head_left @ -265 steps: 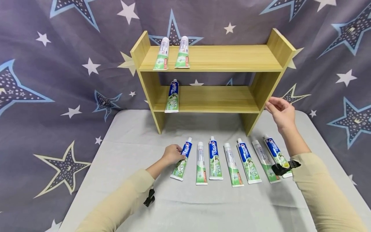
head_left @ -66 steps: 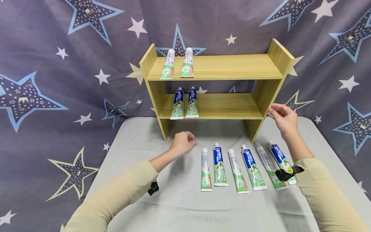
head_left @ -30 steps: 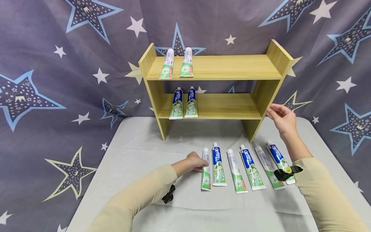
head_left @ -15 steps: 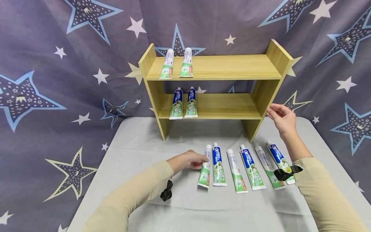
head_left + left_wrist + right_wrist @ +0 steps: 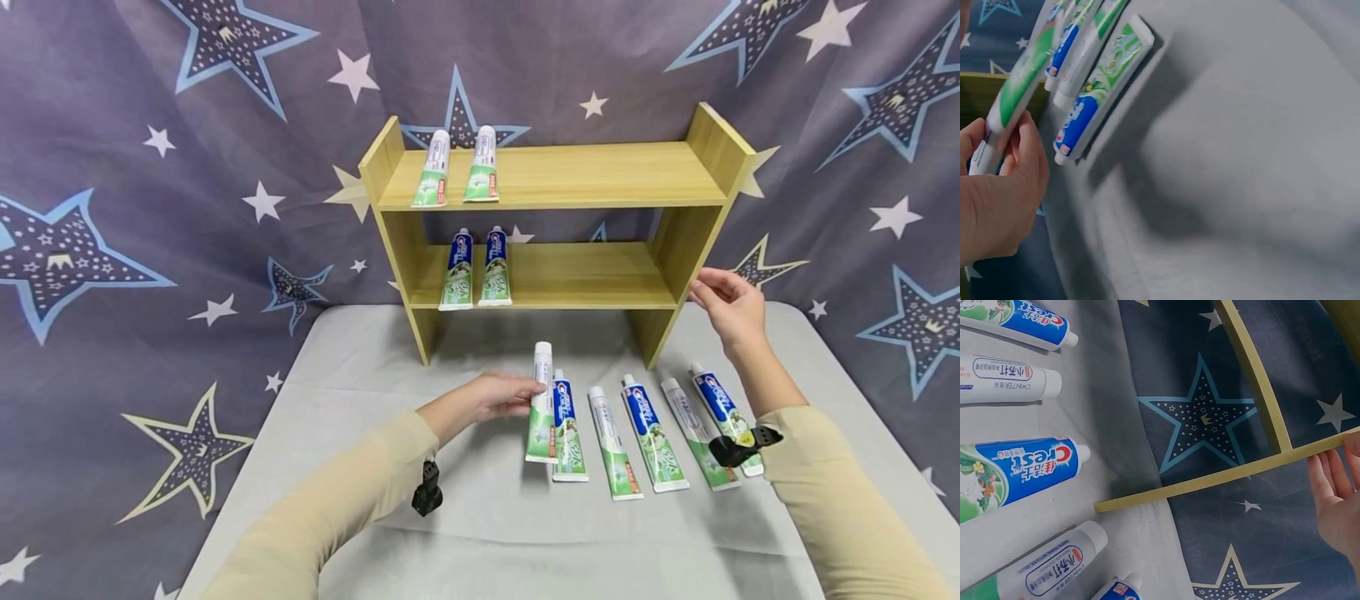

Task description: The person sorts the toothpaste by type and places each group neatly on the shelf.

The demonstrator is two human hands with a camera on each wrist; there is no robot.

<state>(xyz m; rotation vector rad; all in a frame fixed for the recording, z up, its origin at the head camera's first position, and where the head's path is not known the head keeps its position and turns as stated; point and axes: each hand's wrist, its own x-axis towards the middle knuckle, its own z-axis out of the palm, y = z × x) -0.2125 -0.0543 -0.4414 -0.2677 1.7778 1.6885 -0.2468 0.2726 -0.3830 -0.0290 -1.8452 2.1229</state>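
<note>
My left hand (image 5: 501, 395) grips a white-and-green toothpaste tube (image 5: 542, 429) by its upper part, cap pointing toward the shelf. The tube is raised over the table and overlaps a blue-and-green toothpaste tube (image 5: 570, 442) in the head view. In the left wrist view, thumb and fingers (image 5: 1032, 150) pinch the held tube (image 5: 1022, 81). My right hand (image 5: 731, 308) holds the outer side of the wooden shelf (image 5: 585, 175), fingertips at the right panel's edge. White-green tubes (image 5: 431, 179) lie on the upper board, blue-green tubes (image 5: 457, 271) on the lower board, both at the left.
Several more toothpaste tubes (image 5: 617, 450) lie in a row on the grey-covered table (image 5: 465, 533), alternating white-green and blue-green. The rightmost tube (image 5: 716, 400) lies partly under the right wrist. A starry curtain (image 5: 225, 167) hangs behind the shelf.
A second blue-green tube came onto the lower board. Then my left hand took hold of the leftmost white-green tube and lifted it toward the shelf. The right hand stays at the panel.
</note>
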